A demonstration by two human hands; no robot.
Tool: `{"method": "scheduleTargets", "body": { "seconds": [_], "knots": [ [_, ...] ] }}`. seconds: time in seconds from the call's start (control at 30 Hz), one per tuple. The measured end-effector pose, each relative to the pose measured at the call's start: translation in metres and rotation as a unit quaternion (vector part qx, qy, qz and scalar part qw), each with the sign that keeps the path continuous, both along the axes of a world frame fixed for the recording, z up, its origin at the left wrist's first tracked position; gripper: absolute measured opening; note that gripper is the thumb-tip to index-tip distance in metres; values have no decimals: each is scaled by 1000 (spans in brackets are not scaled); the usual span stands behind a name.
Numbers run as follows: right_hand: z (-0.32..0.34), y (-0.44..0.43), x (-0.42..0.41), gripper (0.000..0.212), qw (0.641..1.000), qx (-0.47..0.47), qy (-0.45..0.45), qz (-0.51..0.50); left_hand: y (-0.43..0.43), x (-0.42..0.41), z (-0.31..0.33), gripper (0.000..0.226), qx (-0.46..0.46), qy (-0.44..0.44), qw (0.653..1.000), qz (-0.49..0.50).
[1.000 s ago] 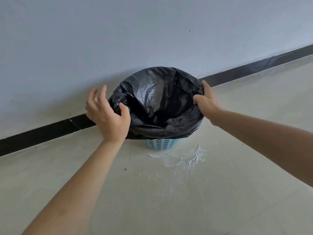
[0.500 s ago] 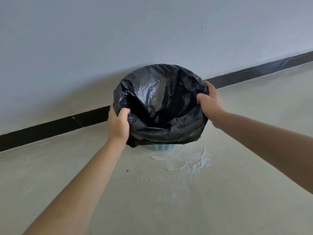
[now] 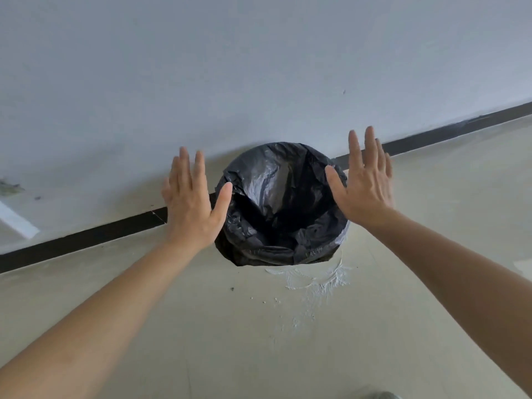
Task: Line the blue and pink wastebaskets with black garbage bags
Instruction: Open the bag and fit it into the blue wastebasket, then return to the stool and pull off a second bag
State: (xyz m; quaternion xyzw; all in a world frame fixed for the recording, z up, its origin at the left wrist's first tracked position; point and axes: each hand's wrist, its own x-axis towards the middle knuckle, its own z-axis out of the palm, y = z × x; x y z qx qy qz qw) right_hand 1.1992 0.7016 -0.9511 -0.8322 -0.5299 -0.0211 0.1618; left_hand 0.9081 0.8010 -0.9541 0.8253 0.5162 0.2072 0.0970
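- The pale wall (image 3: pixel 259 67) fills the far half of the view.
- The beige floor (image 3: pixel 230 326) takes up the near half.
- A black baseboard (image 3: pixel 86 240) runs along the foot of the wall, from near left to far right.
- The black garbage bag (image 3: pixel 273 197) stands on the floor against the wall in the middle. Its mouth is open and its edge is folded down all round, so the wastebasket beneath is hidden.
- The left hand (image 3: pixel 191 208) is spread flat just left of the bag, fingers straight, holding nothing. Its thumb overlaps the rim; contact cannot be told.
- The right hand (image 3: pixel 364 185) is the same on the right side, flat and holding nothing.
- A white smear (image 3: pixel 316 279) marks the floor just near of the bag.
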Motion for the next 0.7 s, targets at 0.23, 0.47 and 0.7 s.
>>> {"method": "scheduleTargets", "body": {
  "seconds": [0.23,0.47,0.7],
  "knots": [
    [240,39,-16,79,983,65,-132,112,25,-2,244,69,132,61,989,-31],
    [596,56,-28,73,955,164,-180,170,36,-16,600,66,264,57,962,-48],
    [880,60,-68,67,916,287,-197,200,18,-70,910,63,363,29,930,39]
  ]
}}
